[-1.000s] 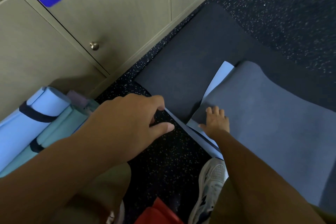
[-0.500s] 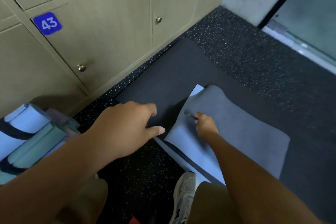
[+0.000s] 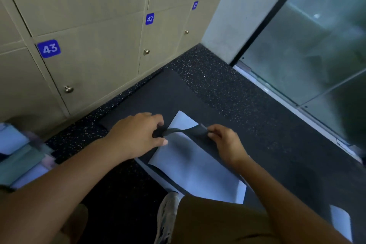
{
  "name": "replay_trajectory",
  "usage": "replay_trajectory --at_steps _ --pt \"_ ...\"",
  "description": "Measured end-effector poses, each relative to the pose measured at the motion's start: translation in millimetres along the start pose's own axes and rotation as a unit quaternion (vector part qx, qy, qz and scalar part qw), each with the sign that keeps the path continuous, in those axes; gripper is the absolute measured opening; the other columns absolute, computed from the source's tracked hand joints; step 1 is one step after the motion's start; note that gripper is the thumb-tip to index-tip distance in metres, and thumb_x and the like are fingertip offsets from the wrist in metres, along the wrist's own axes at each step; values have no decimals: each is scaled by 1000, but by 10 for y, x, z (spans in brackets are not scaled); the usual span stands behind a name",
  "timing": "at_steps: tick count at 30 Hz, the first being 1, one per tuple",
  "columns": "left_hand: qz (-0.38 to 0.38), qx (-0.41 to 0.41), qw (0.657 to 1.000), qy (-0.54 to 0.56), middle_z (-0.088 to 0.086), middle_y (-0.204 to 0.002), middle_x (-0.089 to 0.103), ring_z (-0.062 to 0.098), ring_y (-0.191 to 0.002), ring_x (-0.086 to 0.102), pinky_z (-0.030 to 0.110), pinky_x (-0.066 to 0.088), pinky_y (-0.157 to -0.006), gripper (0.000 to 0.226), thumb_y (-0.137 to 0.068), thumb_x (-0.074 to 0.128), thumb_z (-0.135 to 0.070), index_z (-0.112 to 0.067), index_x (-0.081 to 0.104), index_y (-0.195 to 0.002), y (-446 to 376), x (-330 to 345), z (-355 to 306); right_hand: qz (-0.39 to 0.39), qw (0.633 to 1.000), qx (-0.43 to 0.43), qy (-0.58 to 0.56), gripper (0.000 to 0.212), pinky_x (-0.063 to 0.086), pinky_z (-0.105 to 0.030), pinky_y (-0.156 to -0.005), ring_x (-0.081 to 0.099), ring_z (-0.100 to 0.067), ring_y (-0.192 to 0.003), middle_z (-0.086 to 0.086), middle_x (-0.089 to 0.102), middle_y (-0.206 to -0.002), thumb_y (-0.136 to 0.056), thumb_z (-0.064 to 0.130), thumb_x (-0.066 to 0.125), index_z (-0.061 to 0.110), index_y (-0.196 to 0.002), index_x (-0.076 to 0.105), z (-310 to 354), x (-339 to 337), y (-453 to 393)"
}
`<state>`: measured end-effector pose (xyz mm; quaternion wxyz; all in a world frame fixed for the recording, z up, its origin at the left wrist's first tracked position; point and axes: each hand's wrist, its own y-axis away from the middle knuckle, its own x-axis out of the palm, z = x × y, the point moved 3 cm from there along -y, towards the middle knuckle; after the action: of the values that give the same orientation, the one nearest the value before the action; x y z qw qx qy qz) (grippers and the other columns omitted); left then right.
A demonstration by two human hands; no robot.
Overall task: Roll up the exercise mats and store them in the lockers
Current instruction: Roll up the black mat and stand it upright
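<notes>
Three locker labels — 43; 42; perhaps 41

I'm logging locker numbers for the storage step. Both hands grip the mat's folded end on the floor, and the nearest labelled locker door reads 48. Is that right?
Not quite. In the head view the nearest blue label reads 43, not 48. The rest holds: the left hand and the right hand both grip the mat's folded end on the floor.

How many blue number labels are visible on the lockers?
3. Label 43 is at the left, label 42 is in the middle, and label 41 is farthest away near the wall corner. Others may lie outside the view.
</notes>
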<state>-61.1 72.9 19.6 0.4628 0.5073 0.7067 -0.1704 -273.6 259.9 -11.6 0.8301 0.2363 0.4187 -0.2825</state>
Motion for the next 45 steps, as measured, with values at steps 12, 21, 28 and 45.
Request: replay_trajectory --at_steps 12,21,28,45 --pt "-172 58 973 142 -14 -77 63 6 -71 60 26 43 -63 25 -84 81 -34 -33 57 -78 79 -30 -237 -67 982 -133 -114 16 49 -26 -90 63 -4 -97 19 68 -95 -99 11 64 27 -98 70 883 21 390" --pt "-270 -27 899 344 -3 -64 69 23 -59 69 46 60 -65 18 -84 81 -24 -14 68 -76 -121 -134 -157 -167 971 -157 -73 38 45 -26 -85 51 -8 -95 11 55 -103 -84 43 80 23 -107 57 1183 205 471" --pt "-308 -53 834 454 1 -71 72 22 -62 73 44 64 -65 11 -86 81 -14 -6 73 -86 -149 -254 -226 4 997 -44 -62 49 55 -29 -82 61 -8 -93 10 62 -112 -86 48 77 22 -121 55 1106 508 395" --pt "-304 92 947 -47 -6 -90 68 22 -96 55 30 26 -91 27 -83 77 -49 -25 71 -92 -5 -291 30 -126 980 -147 -46 2 46 -27 -77 59 -11 -85 5 66 -92 -99 17 64 17 -98 65 1185 262 290"
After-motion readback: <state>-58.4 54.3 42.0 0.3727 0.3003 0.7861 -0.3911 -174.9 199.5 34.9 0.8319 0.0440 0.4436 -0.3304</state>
